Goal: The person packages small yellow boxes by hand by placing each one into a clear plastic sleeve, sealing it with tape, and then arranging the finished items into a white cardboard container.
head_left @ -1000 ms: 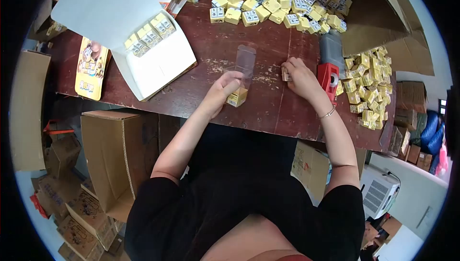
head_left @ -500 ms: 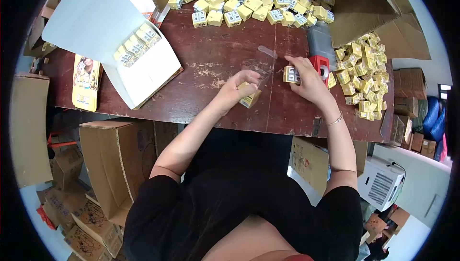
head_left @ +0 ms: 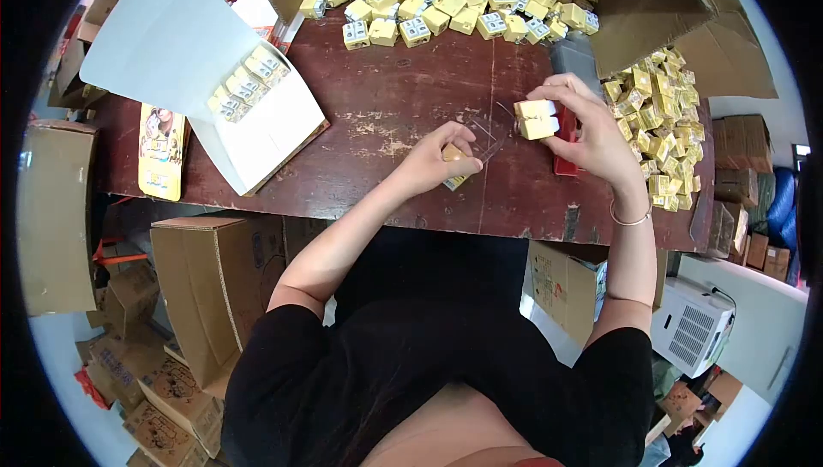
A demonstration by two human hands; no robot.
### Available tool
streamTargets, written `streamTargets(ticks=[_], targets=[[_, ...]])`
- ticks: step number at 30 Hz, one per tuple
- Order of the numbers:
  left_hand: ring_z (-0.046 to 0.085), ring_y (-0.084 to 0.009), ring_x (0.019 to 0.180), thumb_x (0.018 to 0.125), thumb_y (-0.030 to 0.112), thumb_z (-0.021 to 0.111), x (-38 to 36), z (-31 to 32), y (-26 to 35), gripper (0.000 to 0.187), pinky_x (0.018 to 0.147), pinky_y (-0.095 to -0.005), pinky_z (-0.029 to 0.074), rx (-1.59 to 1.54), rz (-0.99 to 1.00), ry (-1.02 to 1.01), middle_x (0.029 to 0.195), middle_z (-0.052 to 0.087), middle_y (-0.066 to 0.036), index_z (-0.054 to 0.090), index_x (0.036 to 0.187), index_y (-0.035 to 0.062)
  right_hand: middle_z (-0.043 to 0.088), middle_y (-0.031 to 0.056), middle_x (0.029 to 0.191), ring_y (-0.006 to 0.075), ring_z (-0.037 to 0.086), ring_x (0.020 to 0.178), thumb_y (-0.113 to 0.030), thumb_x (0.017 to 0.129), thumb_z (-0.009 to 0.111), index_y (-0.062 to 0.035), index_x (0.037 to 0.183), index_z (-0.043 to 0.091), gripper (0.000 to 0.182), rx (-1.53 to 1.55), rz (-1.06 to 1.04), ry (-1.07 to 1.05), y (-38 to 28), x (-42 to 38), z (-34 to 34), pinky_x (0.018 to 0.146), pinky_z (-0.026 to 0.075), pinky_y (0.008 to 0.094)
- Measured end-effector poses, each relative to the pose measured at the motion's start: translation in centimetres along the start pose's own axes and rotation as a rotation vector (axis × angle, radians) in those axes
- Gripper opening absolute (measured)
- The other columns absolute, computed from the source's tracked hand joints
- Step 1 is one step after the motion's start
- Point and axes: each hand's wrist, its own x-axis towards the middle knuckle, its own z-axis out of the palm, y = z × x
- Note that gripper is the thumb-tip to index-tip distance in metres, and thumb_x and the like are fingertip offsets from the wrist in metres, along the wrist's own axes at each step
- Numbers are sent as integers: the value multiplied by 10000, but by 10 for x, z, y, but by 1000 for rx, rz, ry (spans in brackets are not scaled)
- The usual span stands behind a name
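Note:
My right hand (head_left: pixel 593 131) pinches a small yellow-and-white block (head_left: pixel 537 120) between thumb and fingers, raised over the table with a plain yellow side showing. Beside it, partly behind the hand, sits a red tool (head_left: pixel 564 156), like a tape dispenser. My left hand (head_left: pixel 433 162) is closed round a small yellow printed packet (head_left: pixel 455 182), mostly hidden by the fingers. Clear plastic film (head_left: pixel 489 141) sticks out from that hand towards the right one; its shape is hard to make out.
Many similar yellow blocks (head_left: pixel 446 0) lie along the far side in an open carton (head_left: pixel 639 17). Small yellow packets (head_left: pixel 656 128) are heaped at right, near a grey container (head_left: pixel 573 60). At left stand an open white box (head_left: pixel 279 137) holding blocks and a yellow printed card (head_left: pixel 160 158).
My right hand has lifted the block off the table and turned it, so its plain side shows instead of the patterned one. The left hand has shifted slightly, its fingers curling over the packet.

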Motion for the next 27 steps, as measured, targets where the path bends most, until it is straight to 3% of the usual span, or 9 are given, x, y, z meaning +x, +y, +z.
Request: streamTargets(ticks=[3,6,13,15,16,18,22,23,27], targets=[[568,-115,851,761,233,808,3,6,0,505,770,-281,467,61,8,-3,951,605,-46,535,1133,27,538,91,1064,281,595,996,74,704,668,-61,1120,613,441,-43,-142,-83,-3,11,15,850,491,354],[578,-128,890,741,222,823,4,8,-1,514,792,-290,471,59,49,-1,976,613,-57,535,1121,30,552,86,1108,249,598,1003,97,690,645,-62,1165,606,502,32,-42,-291,-9,16,25,803,516,300],[590,-172,1005,721,195,839,3,16,-19,635,872,-329,473,166,178,95,1076,604,-85,448,1198,45,665,146,1121,327,646,1019,49,785,587,-74,1212,590,445,120,-113,-257,2,-5,59,871,518,397],[583,-187,1033,725,182,834,3,18,-25,659,890,-341,473,176,236,131,1126,582,-102,418,1219,49,676,100,1056,200,653,983,33,848,585,-22,1197,590,353,238,-71,49,6,-16,69,882,505,305],[576,-202,1061,730,168,830,3,18,-29,685,907,-353,472,185,300,162,1176,560,-119,389,1241,53,667,68,973,143,644,900,-25,919,574,1,1080,622,170,378,58,183,20,-25,85,779,515,261],[548,-210,1110,777,191,785,-1,21,-38,664,948,-356,448,207,291,191,1212,532,-133,368,1276,55,632,35,885,87,612,802,-82,955,566,-7,970,626,97,693,385,150,42,-37,110,648,503,221],[482,-214,1195,888,348,647,2,22,-64,737,1044,-367,356,159,483,154,1314,463,-130,237,1430,61,561,-21,654,58,526,561,-211,937,636,-79,758,571,232,1029,543,81,61,-39,159,521,437,206],[424,-241,1269,928,325,543,4,29,-71,619,1085,-355,305,-115,281,188,1300,464,-157,306,1433,55,561,-21,654,58,526,561,-211,937,636,-79,758,571,232,1031,547,83,64,-38,160,521,437,206],[433,-272,1275,913,290,564,-1,18,-54,580,1080,-376,323,-275,151,59,1329,458,-150,387,1409,47,555,-19,622,63,524,544,-180,885,683,-82,728,588,207,1126,630,34,67,-29,161,505,437,220]])
